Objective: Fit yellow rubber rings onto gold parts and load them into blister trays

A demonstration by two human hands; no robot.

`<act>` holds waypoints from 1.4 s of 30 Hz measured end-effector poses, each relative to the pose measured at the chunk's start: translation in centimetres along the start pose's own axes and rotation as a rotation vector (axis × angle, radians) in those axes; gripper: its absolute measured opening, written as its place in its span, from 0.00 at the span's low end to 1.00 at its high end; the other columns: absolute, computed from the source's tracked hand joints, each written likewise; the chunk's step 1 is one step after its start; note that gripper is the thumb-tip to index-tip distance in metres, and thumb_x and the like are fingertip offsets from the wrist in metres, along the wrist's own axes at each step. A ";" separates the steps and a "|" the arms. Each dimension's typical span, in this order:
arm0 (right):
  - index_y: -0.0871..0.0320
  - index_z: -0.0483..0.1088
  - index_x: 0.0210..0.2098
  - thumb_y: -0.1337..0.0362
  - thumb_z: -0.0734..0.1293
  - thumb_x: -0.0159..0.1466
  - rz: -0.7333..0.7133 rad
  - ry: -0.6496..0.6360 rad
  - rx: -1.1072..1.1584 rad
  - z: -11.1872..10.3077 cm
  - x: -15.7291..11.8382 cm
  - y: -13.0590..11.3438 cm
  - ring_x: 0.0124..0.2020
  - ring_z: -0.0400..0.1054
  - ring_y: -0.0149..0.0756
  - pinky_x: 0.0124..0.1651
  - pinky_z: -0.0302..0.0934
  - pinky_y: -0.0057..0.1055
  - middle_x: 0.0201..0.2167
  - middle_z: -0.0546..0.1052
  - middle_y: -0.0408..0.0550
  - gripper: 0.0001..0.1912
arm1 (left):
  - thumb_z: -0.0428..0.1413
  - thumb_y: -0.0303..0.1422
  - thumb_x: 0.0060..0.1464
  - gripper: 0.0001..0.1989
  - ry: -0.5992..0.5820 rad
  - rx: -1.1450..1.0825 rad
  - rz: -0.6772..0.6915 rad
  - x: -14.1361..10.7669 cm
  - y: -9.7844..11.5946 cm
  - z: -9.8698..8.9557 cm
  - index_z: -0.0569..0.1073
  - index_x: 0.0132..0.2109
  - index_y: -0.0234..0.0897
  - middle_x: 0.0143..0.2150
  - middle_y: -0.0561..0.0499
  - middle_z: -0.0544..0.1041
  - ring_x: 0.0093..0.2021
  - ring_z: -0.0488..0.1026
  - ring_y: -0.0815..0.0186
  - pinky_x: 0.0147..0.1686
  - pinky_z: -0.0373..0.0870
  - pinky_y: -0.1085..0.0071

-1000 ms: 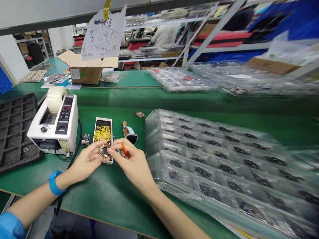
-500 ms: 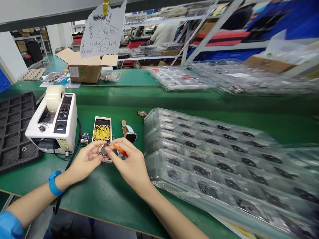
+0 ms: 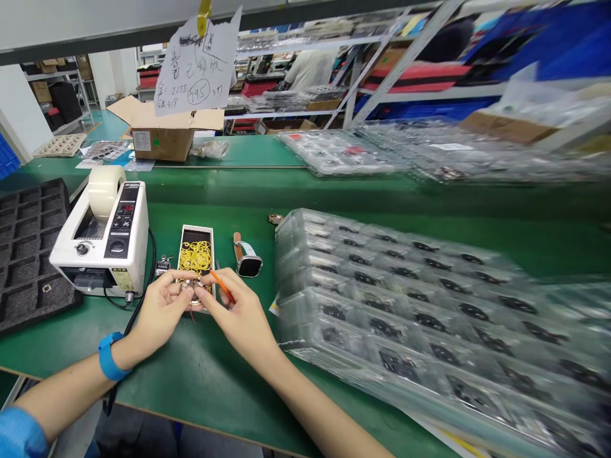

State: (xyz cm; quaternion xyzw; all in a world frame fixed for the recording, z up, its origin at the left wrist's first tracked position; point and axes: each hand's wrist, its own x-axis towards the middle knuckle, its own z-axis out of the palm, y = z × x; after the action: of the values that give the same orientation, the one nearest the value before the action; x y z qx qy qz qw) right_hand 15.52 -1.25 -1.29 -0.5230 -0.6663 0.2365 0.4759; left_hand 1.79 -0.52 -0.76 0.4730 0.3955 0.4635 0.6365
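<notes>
Between both hands is a small round metallic part (image 3: 195,291) with a thin red wire hanging below it. My left hand (image 3: 165,304) grips its left side, fingers closed, thumb on top. My right hand (image 3: 236,310) pinches its right side and also holds an orange tool (image 3: 222,286) tucked between the fingers. Just beyond the fingers, a white box (image 3: 212,238) holds yellow rings (image 3: 195,256). A watch with a pale strap (image 3: 249,265) lies to the right of the box. A small metal counter (image 3: 163,265) stands to its left.
A white tape dispenser (image 3: 102,235) and a black foam tray (image 3: 28,254) stand at the left. Stacked clear trays (image 3: 382,305) fill the right. Behind are an open carton (image 3: 165,143) and more clear trays (image 3: 344,152). A person (image 3: 312,69) is in the background.
Both hands have shifted slightly left with the round part, and both thumbs now rest on it. The small metallic piece beside the stacked trays is now partly hidden by them.
</notes>
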 end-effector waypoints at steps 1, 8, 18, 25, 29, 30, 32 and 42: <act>0.56 0.66 0.29 0.64 0.62 0.61 0.001 -0.043 0.001 -0.1 0.2 0.0 0.23 0.61 0.30 0.24 0.56 0.27 0.28 0.69 0.43 0.05 | 0.61 0.43 0.48 0.21 -0.007 0.022 0.008 0.0 0.0 0.0 0.69 0.43 0.34 0.33 0.48 0.79 0.32 0.76 0.65 0.36 0.74 0.69; 0.57 0.65 0.30 0.69 0.59 0.63 -0.278 0.014 -0.257 -0.4 0.0 0.0 0.30 0.67 0.33 0.28 0.59 0.27 0.31 0.72 0.48 0.06 | 0.54 0.31 0.52 0.05 -0.017 0.660 0.199 0.1 1.2 -0.9 0.75 0.32 0.37 0.30 0.50 0.74 0.33 0.70 0.63 0.34 0.66 0.70; 0.50 0.75 0.33 0.72 0.64 0.60 -0.696 0.385 -0.600 -0.4 -1.2 -0.8 0.24 0.62 0.29 0.28 0.58 0.26 0.33 0.76 0.46 0.10 | 0.63 0.33 0.42 0.14 0.025 0.087 -0.054 0.1 1.8 -0.2 0.65 0.31 0.36 0.23 0.56 0.73 0.24 0.70 0.72 0.27 0.68 0.75; 0.60 0.71 0.35 0.74 0.66 0.60 -0.647 0.322 -0.476 -0.4 -0.4 -0.3 0.28 0.66 0.34 0.29 0.60 0.29 0.32 0.78 0.51 0.05 | 0.61 0.32 0.47 0.14 -0.018 0.037 -0.056 -0.9 1.7 0.4 0.68 0.40 0.34 0.25 0.54 0.78 0.25 0.75 0.71 0.29 0.74 0.77; 0.61 0.69 0.37 0.75 0.66 0.60 -0.703 0.294 -0.449 -0.5 -0.4 -0.1 0.29 0.68 0.35 0.29 0.61 0.29 0.30 0.79 0.51 0.06 | 0.58 0.27 0.49 0.13 -0.018 0.161 0.025 -1.3 1.3 0.3 0.70 0.43 0.35 0.26 0.54 0.78 0.28 0.77 0.70 0.32 0.75 0.76; 0.61 0.69 0.37 0.75 0.66 0.60 -0.715 0.292 -0.457 -0.6 -0.4 -0.1 0.28 0.68 0.35 0.29 0.61 0.29 0.29 0.79 0.52 0.06 | 0.57 0.26 0.49 0.13 -0.020 0.203 0.047 -1.3 1.2 0.2 0.71 0.44 0.34 0.27 0.54 0.78 0.29 0.78 0.69 0.33 0.75 0.76; 0.61 0.68 0.37 0.75 0.67 0.59 -0.758 0.285 -0.477 -0.7 -0.4 0.1 0.27 0.68 0.35 0.28 0.62 0.30 0.29 0.79 0.52 0.07 | 0.56 0.26 0.50 0.13 -0.023 0.277 0.087 -1.4 0.9 0.0 0.72 0.45 0.34 0.28 0.53 0.79 0.30 0.78 0.69 0.35 0.75 0.75; 0.61 0.67 0.39 0.74 0.65 0.61 -0.840 0.254 -0.509 -1.0 -0.4 0.3 0.27 0.69 0.35 0.28 0.62 0.30 0.30 0.80 0.53 0.07 | 0.54 0.27 0.51 0.12 -0.004 0.388 0.186 -1.3 0.4 -0.1 0.73 0.44 0.33 0.30 0.51 0.80 0.32 0.78 0.67 0.34 0.75 0.75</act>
State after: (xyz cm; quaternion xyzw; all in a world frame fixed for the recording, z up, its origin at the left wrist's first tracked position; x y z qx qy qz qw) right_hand 16.57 -1.68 -1.20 -0.3341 -0.7925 -0.2109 0.4646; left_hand 1.28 -1.71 -0.27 0.6219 0.4305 0.4344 0.4890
